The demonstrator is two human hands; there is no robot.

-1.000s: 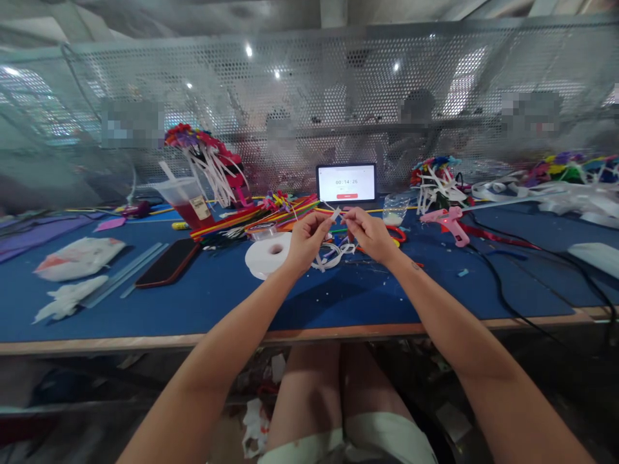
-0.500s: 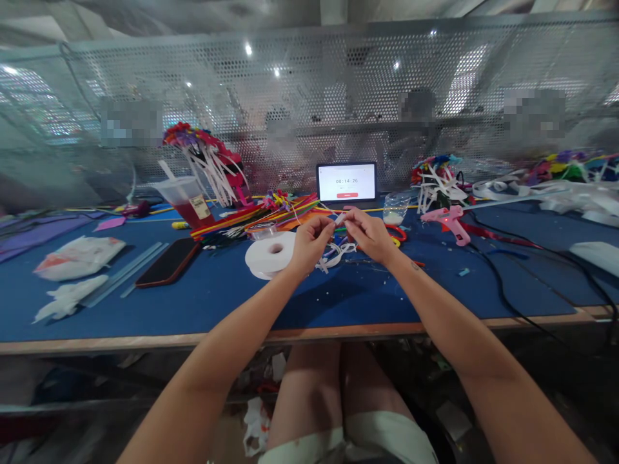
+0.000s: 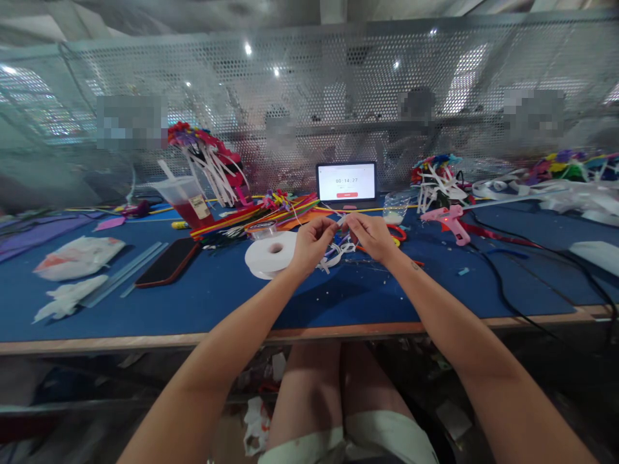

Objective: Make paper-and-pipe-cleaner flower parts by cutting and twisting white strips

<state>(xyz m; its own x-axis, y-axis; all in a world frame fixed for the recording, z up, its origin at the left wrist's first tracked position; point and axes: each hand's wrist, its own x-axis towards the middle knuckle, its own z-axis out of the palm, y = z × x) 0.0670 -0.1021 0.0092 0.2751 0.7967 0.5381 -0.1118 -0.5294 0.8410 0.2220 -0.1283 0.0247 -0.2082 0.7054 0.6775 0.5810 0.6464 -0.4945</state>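
Observation:
Over the middle of the table my left hand (image 3: 313, 241) and my right hand (image 3: 372, 236) meet, fingertips nearly touching. Both are closed in a pinch on a small white ribbon (image 3: 341, 220), mostly hidden by the fingers. Just left of my left hand lies a white ribbon spool (image 3: 264, 256), with a clear spool (image 3: 264, 230) behind it. Loops of white ribbon (image 3: 333, 259) rest on the table below my fingers. Scissors with red and yellow handles (image 3: 399, 234) lie partly hidden beyond my right hand.
A phone showing a timer (image 3: 346, 182) stands at the back. To the right lies a pink glue gun (image 3: 451, 223) with a black cord. Leftward are colourful pipe cleaners (image 3: 232, 220), a cup of red drink (image 3: 186, 205), a dark phone (image 3: 168, 263) and a plastic bag (image 3: 80, 258).
My right fingers have curled in and drawn closer to my left fingertips, covering more of the white ribbon. The timer has advanced one second.

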